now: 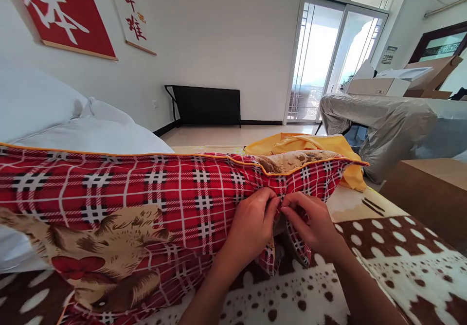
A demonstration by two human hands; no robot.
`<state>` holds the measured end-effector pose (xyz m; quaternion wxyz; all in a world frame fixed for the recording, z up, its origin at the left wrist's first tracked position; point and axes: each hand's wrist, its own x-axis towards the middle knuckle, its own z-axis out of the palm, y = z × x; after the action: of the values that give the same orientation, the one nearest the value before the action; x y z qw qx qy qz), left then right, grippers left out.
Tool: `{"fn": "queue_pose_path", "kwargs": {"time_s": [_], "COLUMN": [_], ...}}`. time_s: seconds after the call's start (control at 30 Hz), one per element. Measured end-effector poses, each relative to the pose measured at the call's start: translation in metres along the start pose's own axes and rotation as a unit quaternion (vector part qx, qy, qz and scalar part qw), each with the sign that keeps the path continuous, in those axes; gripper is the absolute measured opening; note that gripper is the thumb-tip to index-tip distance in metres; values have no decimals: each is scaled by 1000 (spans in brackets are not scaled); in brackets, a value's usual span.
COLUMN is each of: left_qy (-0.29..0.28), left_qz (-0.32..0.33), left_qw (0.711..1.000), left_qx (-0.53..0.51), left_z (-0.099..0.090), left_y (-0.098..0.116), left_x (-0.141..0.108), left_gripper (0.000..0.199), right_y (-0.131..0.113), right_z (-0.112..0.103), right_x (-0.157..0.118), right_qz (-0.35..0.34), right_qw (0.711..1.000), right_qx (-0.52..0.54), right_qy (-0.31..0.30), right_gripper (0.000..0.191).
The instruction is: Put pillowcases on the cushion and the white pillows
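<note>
A red plaid pillow (pixel 193 184) with orange piping and a printed animal figure stretches from the left edge to right of centre. Near its right end, my left hand (pixel 255 218) pinches the plaid fabric between thumb and fingers. Close beside it, my right hand (pixel 310 218) is also closed on the fabric, its fingertips almost touching those of my left hand. The cloth is gathered into folds there, and loose flaps hang below both hands. Whatever small part lies between the fingertips is too small to make out.
Under the pillow lies a brown and white patterned blanket (pixel 383 237). Yellow cloth (pixel 328 145) is bunched behind the pillow. White bedding (pixel 109 130) is at left. A cardboard box (pixel 426 193) stands at right, near a plastic-covered piece of furniture (pixel 383 120) holding more boxes.
</note>
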<state>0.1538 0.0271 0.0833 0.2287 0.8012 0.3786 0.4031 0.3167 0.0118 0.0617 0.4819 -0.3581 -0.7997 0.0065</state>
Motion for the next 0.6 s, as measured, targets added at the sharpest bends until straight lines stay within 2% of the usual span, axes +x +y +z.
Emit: {"fn": "queue_pose_path", "kwargs": {"time_s": [0.17, 0.33, 0.43, 0.6], "left_qy": [23, 74, 77, 9], "left_qz": [-5, 3, 18, 16], "left_qw": [1000, 997, 997, 999], "left_qx": [-13, -11, -7, 35], "left_z": [3, 7, 8, 1], "left_y": [-4, -11, -14, -6], "left_x": [2, 5, 5, -3], "left_gripper": [25, 22, 23, 31], "right_y": [1, 2, 3, 1], "right_z": [2, 2, 3, 4], "right_x": [-2, -3, -4, -5], "right_qz": [24, 35, 41, 53], "right_qw": [998, 994, 995, 995], "right_qx": [48, 65, 68, 83], "right_qy": [-42, -83, -57, 13], "right_gripper": [9, 8, 8, 5]}}
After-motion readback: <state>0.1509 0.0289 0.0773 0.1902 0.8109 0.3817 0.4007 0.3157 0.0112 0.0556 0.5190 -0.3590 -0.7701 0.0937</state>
